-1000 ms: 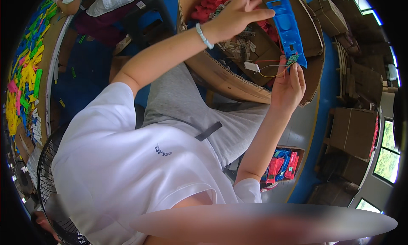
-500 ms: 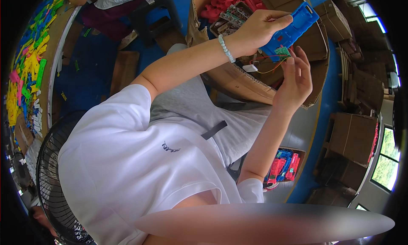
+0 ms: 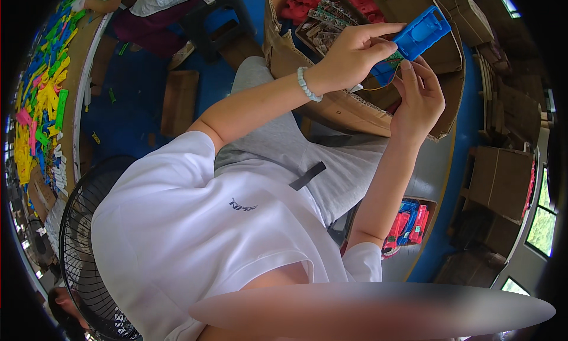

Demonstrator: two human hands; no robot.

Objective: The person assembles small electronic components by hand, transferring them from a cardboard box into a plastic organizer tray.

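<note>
Your left hand (image 3: pixel 355 54) grips blue plastic casing (image 3: pixel 421 33) | your right hand (image 3: pixel 419 98) pinches its green circuit board (image 3: pixel 395 59) | above cardboard box (image 3: pixel 349 110)

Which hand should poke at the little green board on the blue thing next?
Probably the right hand. Its fingertips already sit beside the small green board at the blue plastic piece. The left hand is gripping that piece, so it looks busy holding it steady.
</note>
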